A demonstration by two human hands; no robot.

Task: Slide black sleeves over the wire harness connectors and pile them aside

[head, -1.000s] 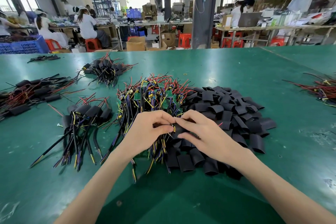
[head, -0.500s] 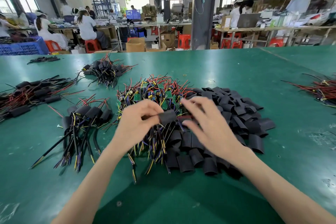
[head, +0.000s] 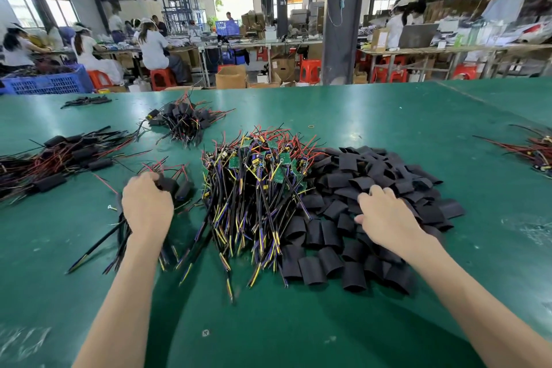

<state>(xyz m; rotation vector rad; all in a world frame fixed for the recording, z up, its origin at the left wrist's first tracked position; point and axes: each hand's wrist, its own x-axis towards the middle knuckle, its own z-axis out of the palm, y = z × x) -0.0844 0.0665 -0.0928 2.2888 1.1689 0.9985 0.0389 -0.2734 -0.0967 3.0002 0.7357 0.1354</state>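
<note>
Left hand (head: 148, 206) gripped a sleeved harness (head: 171, 185), fingers curled, left of the table's (head: 298, 323) centre — right hand (head: 385, 215) lay bent-fingered on the sleeves (head: 373, 170) toward the right edge, grip indeterminable.

I see both bare forearms stretched forward, one on each side of the wire heap (head: 254, 194). My left hand (head: 148, 207), just left of the heap, is knuckles-up, its fingers (head: 148, 181) curled round a sleeved harness (head: 171, 185). My right hand (head: 385, 215), right of the heap, lies palm-down with bent fingers; whether they pinch anything I cannot tell.
</note>
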